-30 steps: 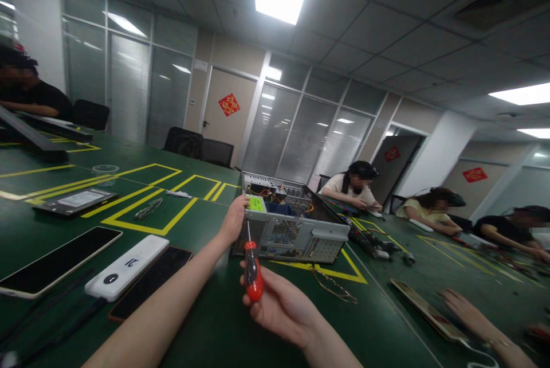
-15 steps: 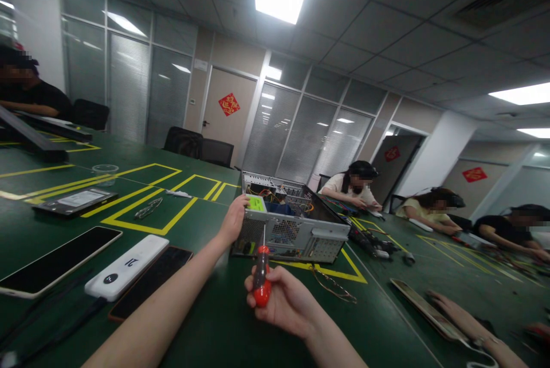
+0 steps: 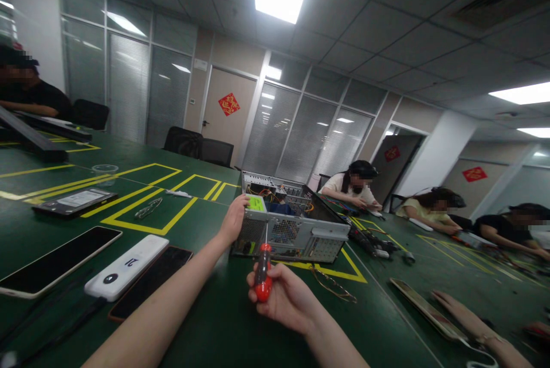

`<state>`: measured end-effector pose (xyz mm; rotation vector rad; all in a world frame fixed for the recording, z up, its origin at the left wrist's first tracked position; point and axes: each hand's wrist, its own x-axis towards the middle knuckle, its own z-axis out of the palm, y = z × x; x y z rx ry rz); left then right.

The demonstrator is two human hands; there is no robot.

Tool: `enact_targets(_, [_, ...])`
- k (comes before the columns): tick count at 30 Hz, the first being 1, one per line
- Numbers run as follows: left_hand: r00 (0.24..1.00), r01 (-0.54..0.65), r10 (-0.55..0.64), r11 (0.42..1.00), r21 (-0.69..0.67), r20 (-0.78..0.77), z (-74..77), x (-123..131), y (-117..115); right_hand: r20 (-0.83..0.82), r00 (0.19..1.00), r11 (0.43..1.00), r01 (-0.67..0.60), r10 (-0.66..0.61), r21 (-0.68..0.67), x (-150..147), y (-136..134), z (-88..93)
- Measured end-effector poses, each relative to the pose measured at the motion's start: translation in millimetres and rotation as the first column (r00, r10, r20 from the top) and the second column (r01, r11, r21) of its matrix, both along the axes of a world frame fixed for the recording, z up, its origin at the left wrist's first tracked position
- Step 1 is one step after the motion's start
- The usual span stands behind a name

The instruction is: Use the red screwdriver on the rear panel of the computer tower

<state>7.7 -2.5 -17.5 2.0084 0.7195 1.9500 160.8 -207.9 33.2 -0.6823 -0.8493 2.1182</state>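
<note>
Straight screwdriver with red-and-black rounded handle [image 3: 263, 277]: smooth glossy plastic, thin shaft [image 3: 267, 234] shiny metal. Grey open box-shaped computer case [image 3: 297, 220] dull sheet metal, perforated in places; yellow-green rectangular label [image 3: 256, 203] paper-like. Green flat tabletop [image 3: 223, 310] smooth, low sheen; white oblong power bank [image 3: 140, 256] smooth plastic; clear round cup [image 3: 105, 174] see-through plastic

The left hand [image 3: 235, 222] reaches out on an extended forearm [image 3: 176, 305], the right hand [image 3: 287, 300] nearer, its fingers curled.

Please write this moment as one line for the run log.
left hand: touching open computer case | right hand: holding screwdriver, shaft toward case | table: hard drive
</note>
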Motion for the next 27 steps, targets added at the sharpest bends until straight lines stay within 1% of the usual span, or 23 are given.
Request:
enact_targets(3, [1.0, -0.006, 0.006, 1.0, -0.001, 0.002, 0.6, 0, -1, 0.039, 0.999, 1.0, -0.003, 0.002, 0.031, 1, 1, 1.6])
enact_targets(8, [1.0, 0.0, 0.0, 1.0, -0.005, -0.002, 0.5, 0, 0, 0.259, 0.966, 0.986, -0.034, -0.011, 0.166, 10, 1, 11.5])
enact_targets(12, [1.0, 0.0, 0.0, 1.0, -0.007, 0.007, -0.4, 1, 1, 0.37, 0.926, 0.961, -0.034, -0.073, 0.275, 32, 5, 22.9])
enact_targets(14, [1.0, -0.001, 0.001, 1.0, -0.008, 0.009, -0.8, 1, 1, 0.487, 0.871, 0.95, -0.097, -0.064, 0.298, 46, 7, 30.8])
enact_targets(16, [1.0, -0.004, 0.004, 1.0, -0.007, 0.009, -1.1, 0, 1, 0.656, 0.753, 0.947, -0.171, -0.054, 0.273, 58, 7, 39.9])
enact_targets(18, [1.0, -0.007, 0.007, 1.0, -0.009, 0.008, -1.0, 0, 0, 0.788, 0.61, 0.95, -0.193, -0.081, 0.247, 64, 4, 49.2])
enact_targets(19, [1.0, -0.009, 0.009, 1.0, -0.013, 0.007, -0.8, 0, 0, 0.855, 0.506, 0.947, -0.204, -0.116, 0.249, 64, 1, 53.5])
enact_targets(21, [1.0, -0.007, 0.007, 1.0, -0.016, 0.002, -0.3, 0, -1, 0.929, 0.239, 0.912, -0.232, -0.283, 0.338, 59, -8, 60.4])
enact_targets(22, [1.0, -0.007, 0.007, 1.0, -0.017, 0.001, -0.1, 0, -1, 0.902, 0.12, 0.868, -0.247, -0.414, 0.431, 53, -12, 62.9])
enact_targets(23, [1.0, -0.006, 0.006, 1.0, -0.017, 0.002, 0.0, 0, -1, 0.844, 0.016, 0.812, -0.265, -0.536, 0.52, 46, -17, 64.7])
enact_targets(24, [1.0, -0.005, 0.005, 1.0, -0.015, 0.001, 0.1, 0, -1, 0.791, -0.061, 0.772, -0.274, -0.609, 0.573, 39, -22, 66.0])
enact_targets(25, [1.0, -0.005, 0.005, 1.0, -0.012, -0.001, -0.1, 0, -1, 0.746, -0.127, 0.746, -0.271, -0.654, 0.608, 32, -26, 66.7])
enact_targets(27, [1.0, -0.005, 0.005, 1.0, -0.011, -0.004, -0.8, 0, 0, 0.678, -0.259, 0.726, -0.261, -0.688, 0.637, 20, -33, 66.8])
